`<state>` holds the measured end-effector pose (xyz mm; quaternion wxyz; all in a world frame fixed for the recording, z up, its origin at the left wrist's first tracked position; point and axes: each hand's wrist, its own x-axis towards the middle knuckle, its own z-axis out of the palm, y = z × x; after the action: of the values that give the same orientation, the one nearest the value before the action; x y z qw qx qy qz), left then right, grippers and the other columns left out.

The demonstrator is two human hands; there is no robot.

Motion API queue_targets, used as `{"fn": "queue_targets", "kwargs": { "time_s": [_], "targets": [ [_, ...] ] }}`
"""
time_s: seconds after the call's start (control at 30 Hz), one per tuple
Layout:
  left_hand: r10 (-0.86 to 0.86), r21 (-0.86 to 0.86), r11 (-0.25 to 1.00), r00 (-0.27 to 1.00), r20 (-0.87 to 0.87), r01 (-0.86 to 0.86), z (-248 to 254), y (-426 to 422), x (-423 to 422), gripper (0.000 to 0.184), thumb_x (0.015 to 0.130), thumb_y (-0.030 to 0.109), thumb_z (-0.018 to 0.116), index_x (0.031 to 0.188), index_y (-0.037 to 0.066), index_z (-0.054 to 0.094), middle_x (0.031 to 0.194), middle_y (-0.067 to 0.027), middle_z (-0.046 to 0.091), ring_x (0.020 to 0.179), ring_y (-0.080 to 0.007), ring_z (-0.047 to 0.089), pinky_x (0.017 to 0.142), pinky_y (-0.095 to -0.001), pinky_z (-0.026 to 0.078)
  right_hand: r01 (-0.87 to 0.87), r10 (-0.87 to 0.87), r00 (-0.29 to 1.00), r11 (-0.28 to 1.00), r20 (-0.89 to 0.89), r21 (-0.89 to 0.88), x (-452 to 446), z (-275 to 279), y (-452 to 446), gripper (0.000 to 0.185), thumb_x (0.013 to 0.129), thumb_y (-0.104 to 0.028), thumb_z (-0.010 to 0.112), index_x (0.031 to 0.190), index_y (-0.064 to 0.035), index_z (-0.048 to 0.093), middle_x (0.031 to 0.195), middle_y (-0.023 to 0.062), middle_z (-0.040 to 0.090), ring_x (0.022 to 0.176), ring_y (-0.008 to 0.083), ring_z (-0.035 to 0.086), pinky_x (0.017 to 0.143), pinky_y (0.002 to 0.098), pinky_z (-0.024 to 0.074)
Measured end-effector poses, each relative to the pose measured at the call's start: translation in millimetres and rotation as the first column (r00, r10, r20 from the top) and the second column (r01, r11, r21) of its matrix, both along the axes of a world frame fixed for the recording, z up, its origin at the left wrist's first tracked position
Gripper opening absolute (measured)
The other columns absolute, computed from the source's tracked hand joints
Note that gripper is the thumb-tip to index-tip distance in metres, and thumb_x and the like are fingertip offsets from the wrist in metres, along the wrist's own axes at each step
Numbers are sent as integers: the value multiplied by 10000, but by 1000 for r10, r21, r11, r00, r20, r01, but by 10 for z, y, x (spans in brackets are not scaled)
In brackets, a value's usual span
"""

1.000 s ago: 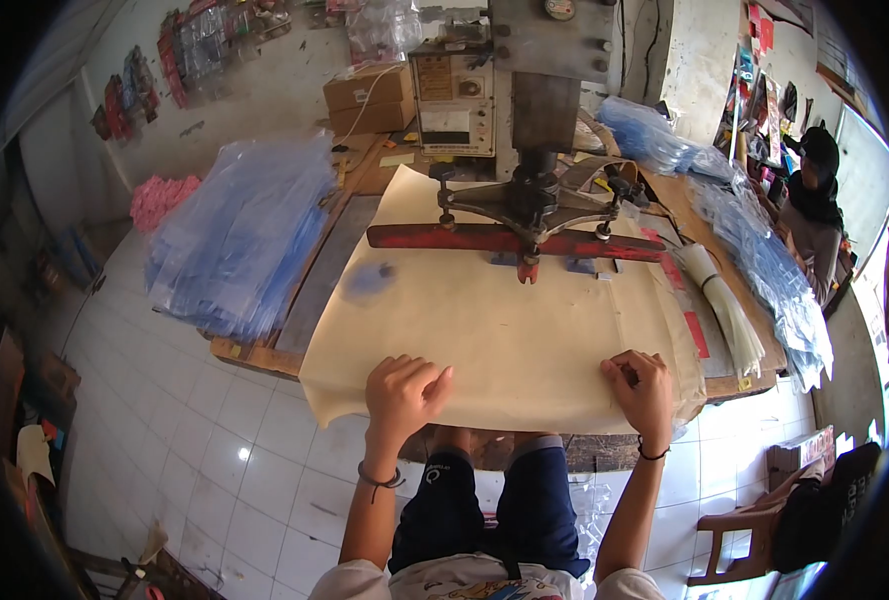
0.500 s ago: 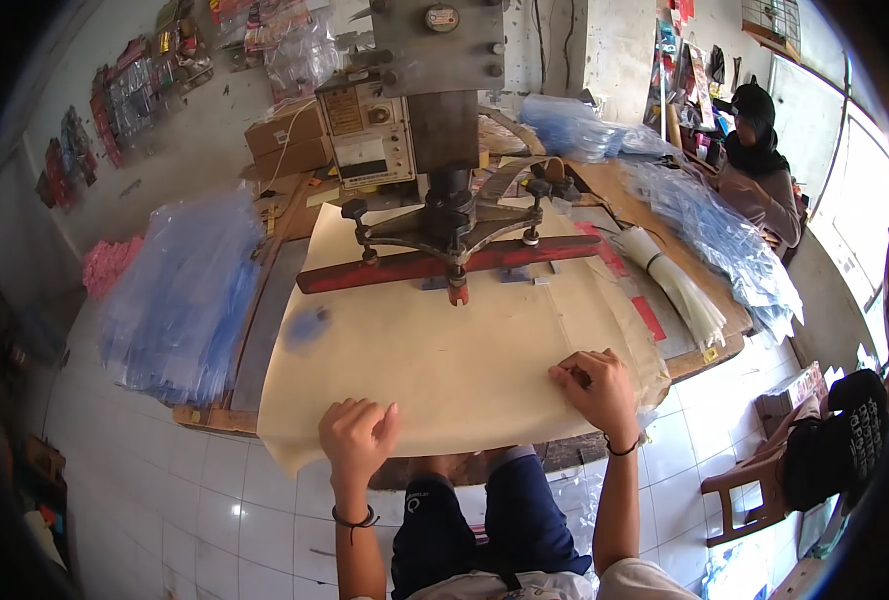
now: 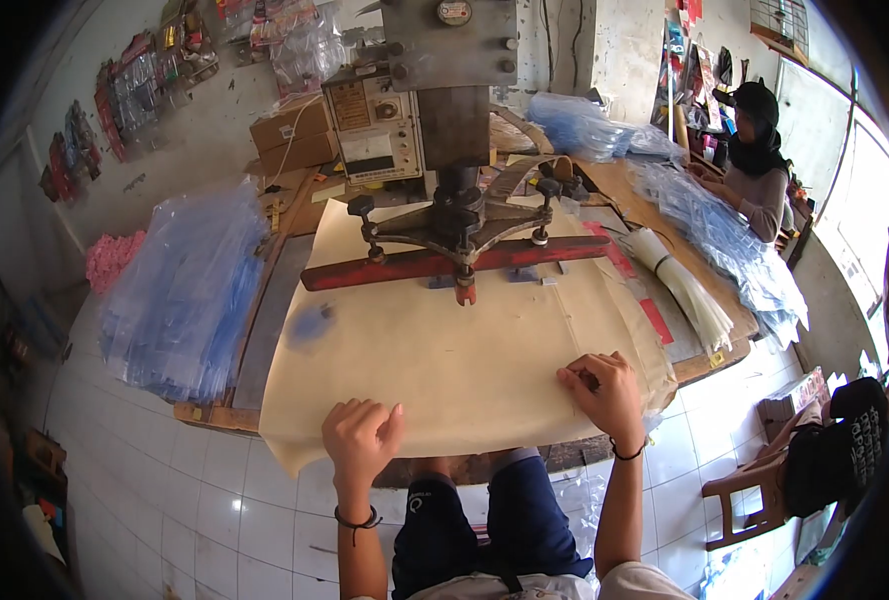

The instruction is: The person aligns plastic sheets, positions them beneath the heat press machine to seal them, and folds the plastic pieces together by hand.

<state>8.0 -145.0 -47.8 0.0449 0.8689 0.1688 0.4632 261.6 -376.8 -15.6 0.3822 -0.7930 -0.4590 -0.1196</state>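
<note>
My left hand (image 3: 363,440) rests with curled fingers on the near left part of a large tan sheet (image 3: 415,370), its thumb standing a little apart. On the near right part of that sheet, my right hand (image 3: 607,395) is also curled, with a dark gap between thumb and fingers. Nothing sticks out of either hand; the undersides of the fingers are hidden. Beyond both hands, a press machine's long red bar (image 3: 365,274) crosses over the sheet's far part. Small blue tabs (image 3: 523,274) show at the bar's near edge.
Clear bluish plastic pieces (image 3: 180,300) are piled on the left. A tied bundle of whitish strips (image 3: 680,290) lies to the right. More plastic (image 3: 710,225) spreads in front of a seated person (image 3: 755,165). A brown stool (image 3: 745,495) stands on the tiled floor, right.
The view has shifted slightly, so the machine appears a little further right. The seated person's arm now reaches to the plastic. Both my hands stay in place on the sheet.
</note>
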Motion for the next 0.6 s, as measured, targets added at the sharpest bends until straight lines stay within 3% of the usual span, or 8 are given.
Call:
{"fn": "queue_targets", "kwargs": {
  "time_s": [0.6],
  "targets": [
    [8,17,1000,1000,-5,-8,-7,10,3,423,833,139,766,567,131,436,529,-9,454,507,-237,473,513,-379,338,3,-3,1000,1000,4,18,1,2,1,159,864,-206,803,805,-75,734,642,51,659,581,193,612,705,338,435]
  ]
}}
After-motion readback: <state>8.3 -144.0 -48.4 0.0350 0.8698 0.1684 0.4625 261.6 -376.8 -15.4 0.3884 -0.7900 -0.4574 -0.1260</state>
